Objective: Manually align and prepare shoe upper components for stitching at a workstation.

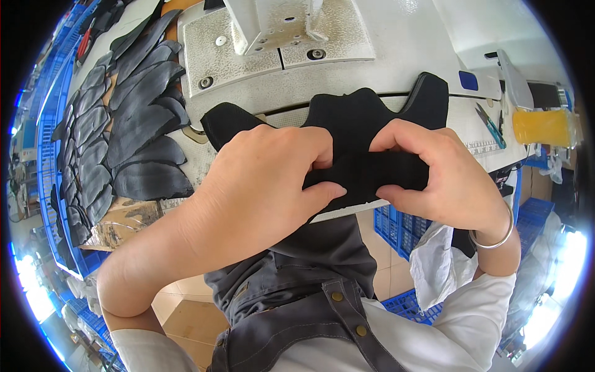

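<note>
Both hands point(266, 164) point(443, 170) half-curled around black material point(351, 121)

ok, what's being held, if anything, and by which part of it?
A black sheet, gripped along its near side: left hand on the left portion, right hand on the right.

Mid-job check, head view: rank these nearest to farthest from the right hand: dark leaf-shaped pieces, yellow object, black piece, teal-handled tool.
From the right hand:
1. Black piece: in its grip, touching.
2. Teal-handled tool: just off to its right.
3. Yellow object: farther right, past the tool.
4. Dark leaf-shaped pieces: far over at the left.
</note>
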`<state>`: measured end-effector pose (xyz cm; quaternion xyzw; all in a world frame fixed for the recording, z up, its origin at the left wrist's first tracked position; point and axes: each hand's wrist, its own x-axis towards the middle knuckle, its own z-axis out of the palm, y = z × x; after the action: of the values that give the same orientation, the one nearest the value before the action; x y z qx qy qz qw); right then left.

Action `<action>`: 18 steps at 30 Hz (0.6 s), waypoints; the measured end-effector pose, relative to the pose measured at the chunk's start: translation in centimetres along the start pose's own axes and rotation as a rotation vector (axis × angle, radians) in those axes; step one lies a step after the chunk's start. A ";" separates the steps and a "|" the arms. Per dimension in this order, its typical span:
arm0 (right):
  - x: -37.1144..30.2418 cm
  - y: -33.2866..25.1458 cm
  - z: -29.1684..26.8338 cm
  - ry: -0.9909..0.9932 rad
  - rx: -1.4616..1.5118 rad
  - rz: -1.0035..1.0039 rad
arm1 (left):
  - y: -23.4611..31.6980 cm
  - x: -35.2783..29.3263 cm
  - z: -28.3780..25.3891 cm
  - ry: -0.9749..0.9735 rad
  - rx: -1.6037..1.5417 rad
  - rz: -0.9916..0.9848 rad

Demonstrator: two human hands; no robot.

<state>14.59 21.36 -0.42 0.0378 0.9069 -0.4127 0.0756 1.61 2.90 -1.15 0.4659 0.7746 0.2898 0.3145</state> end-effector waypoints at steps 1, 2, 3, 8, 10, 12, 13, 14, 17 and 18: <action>0.0 0.0 0.0 -0.008 -0.003 0.025 | -0.1 0.0 0.1 0.010 0.001 0.009; 0.1 -0.1 0.0 -0.010 -0.004 0.024 | -0.1 0.0 0.1 0.012 0.000 0.008; 0.1 -0.1 0.1 0.002 -0.015 0.009 | -0.1 0.0 0.1 0.016 0.017 0.008; 0.5 -0.5 0.7 0.026 -0.040 -0.006 | 0.1 -0.2 -0.1 0.030 0.029 0.008; 0.6 -0.9 0.5 -0.008 -0.117 0.052 | 0.4 -0.3 -0.6 -0.022 0.099 -0.014; 0.6 -1.3 0.5 -0.015 -0.109 0.083 | -0.1 -0.5 -0.8 0.001 0.117 0.047; 0.6 -1.4 0.5 -0.020 -0.104 0.125 | -0.4 -0.6 -0.9 0.018 0.131 0.116; 0.6 -1.3 0.5 -0.019 -0.115 0.144 | -0.7 -0.7 -1.0 0.023 0.136 0.104; 0.7 -1.2 0.6 -0.017 -0.118 0.134 | -1.2 -1.1 -1.5 0.030 0.164 0.179; 0.7 -1.0 0.8 0.024 -0.115 0.042 | -1.2 -1.1 -1.6 -0.013 0.156 0.139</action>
<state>13.89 20.13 -0.27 0.0571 0.9290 -0.3578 0.0754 0.13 1.20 -0.84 0.5434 0.7585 0.2468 0.2617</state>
